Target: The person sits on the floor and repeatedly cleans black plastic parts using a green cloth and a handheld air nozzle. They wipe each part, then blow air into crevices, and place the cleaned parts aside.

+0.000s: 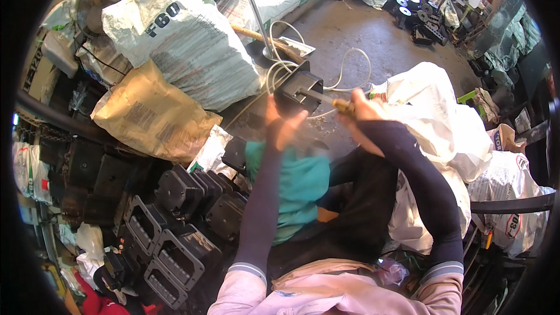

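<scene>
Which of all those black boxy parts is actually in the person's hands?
The black part with white cable, raised above the lap; the others lie stacked at lower left.

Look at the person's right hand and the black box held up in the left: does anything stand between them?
Only the tool itself. The right hand holds a screwdriver whose shaft already reaches the black box in the left hand; nothing else visible blocks it.

bare concrete floor [356, 35] open ahead, sacks [186, 41] crowding left, black housings [175, 227] stacked lower left
</scene>
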Demonstrator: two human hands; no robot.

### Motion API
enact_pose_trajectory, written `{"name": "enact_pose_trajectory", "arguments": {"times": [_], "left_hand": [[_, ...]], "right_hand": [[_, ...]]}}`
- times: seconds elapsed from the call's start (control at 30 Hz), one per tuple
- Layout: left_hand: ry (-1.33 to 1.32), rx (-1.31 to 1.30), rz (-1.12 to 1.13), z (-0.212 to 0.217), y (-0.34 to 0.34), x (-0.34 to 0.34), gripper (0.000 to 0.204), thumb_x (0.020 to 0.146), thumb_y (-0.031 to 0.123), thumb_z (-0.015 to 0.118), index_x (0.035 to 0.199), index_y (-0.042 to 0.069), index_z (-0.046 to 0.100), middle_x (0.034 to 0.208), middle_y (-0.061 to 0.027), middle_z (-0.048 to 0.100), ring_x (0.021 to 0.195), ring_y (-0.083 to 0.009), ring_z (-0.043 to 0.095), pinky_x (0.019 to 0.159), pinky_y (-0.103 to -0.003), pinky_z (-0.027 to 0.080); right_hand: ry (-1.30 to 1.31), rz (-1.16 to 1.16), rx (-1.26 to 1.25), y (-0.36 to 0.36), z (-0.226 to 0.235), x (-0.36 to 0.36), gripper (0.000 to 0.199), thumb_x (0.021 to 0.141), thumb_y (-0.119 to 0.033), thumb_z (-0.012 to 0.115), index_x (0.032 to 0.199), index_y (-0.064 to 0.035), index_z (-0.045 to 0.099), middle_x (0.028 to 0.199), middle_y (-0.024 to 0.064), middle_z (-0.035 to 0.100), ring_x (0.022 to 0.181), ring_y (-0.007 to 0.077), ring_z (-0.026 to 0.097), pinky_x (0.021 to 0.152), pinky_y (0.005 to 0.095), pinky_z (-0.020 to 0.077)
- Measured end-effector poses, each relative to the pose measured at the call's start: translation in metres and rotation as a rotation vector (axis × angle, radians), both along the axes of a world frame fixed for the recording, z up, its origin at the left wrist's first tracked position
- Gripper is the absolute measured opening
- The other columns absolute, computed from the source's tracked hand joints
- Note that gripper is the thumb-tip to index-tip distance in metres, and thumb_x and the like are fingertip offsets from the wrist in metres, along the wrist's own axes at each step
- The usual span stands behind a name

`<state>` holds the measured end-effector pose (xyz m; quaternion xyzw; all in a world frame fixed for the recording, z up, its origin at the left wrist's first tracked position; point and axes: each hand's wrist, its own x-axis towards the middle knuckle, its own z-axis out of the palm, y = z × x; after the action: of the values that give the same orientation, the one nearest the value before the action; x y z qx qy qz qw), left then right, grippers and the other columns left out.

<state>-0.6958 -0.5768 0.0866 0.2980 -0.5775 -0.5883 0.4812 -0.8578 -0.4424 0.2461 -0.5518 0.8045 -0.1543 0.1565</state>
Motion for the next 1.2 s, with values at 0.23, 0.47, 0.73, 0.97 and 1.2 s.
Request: {"name": "enact_pose_trajectory", "arguments": {"times": [0.23, 0.47, 0.73, 0.97, 1.2], "left_hand": [[0.001, -0.062, 0.025, 0.003, 0.002, 0.001, 0.062, 0.073, 0.000, 0.080, 0.127, 0.001, 0.048, 0.117, -0.0096, 0.061, 0.107, -0.0172, 0.059, 0.094, -0.033, 0.048], [0.309, 0.115, -0.083, 0.015, -0.004, 0.013, 0.065, 0.077, -0.001, 0.076, 0.136, 0.003, 0.048, 0.124, -0.0114, 0.059, 0.113, -0.0226, 0.059, 0.099, -0.036, 0.048], [0.653, 0.504, -0.072, 0.002, -0.019, 0.021, 0.050, 0.088, 0.011, 0.067, 0.135, 0.003, 0.050, 0.125, -0.0125, 0.059, 0.113, -0.0302, 0.059, 0.102, -0.046, 0.047], [0.563, 0.657, 0.140, -0.017, -0.027, 0.012, 0.050, 0.089, 0.012, 0.072, 0.134, 0.000, 0.053, 0.126, -0.0103, 0.061, 0.108, -0.0223, 0.061, 0.092, -0.034, 0.052], [0.419, 0.619, 0.301, -0.014, -0.023, 0.011, 0.059, 0.085, 0.011, 0.077, 0.136, -0.004, 0.051, 0.131, -0.0135, 0.059, 0.116, -0.0230, 0.058, 0.100, -0.035, 0.047]], "right_hand": [[0.089, -0.042, -0.052, -0.012, -0.007, -0.014, 0.039, 0.096, -0.034, 0.062, 0.110, -0.0009, 0.048, 0.091, 0.0279, 0.066, 0.092, 0.0444, 0.066, 0.079, 0.0503, 0.0495], [-0.021, -0.119, -0.060, -0.011, -0.001, -0.035, 0.038, 0.095, -0.035, 0.063, 0.110, -0.0017, 0.050, 0.089, 0.0240, 0.067, 0.089, 0.0412, 0.066, 0.080, 0.0457, 0.0493], [0.125, -0.054, 0.117, 0.023, -0.015, -0.030, 0.041, 0.093, -0.033, 0.065, 0.114, -0.0018, 0.049, 0.089, 0.0261, 0.067, 0.090, 0.0429, 0.067, 0.080, 0.0486, 0.0503], [0.108, 0.164, -0.002, 0.033, -0.035, 0.021, 0.040, 0.091, -0.032, 0.065, 0.109, -0.0012, 0.045, 0.073, 0.0259, 0.066, 0.074, 0.0467, 0.067, 0.066, 0.0525, 0.0527], [0.154, 0.172, 0.115, 0.022, -0.040, 0.037, 0.038, 0.091, -0.028, 0.062, 0.109, 0.0005, 0.045, 0.069, 0.0249, 0.065, 0.071, 0.0439, 0.068, 0.064, 0.0509, 0.0532]]}}
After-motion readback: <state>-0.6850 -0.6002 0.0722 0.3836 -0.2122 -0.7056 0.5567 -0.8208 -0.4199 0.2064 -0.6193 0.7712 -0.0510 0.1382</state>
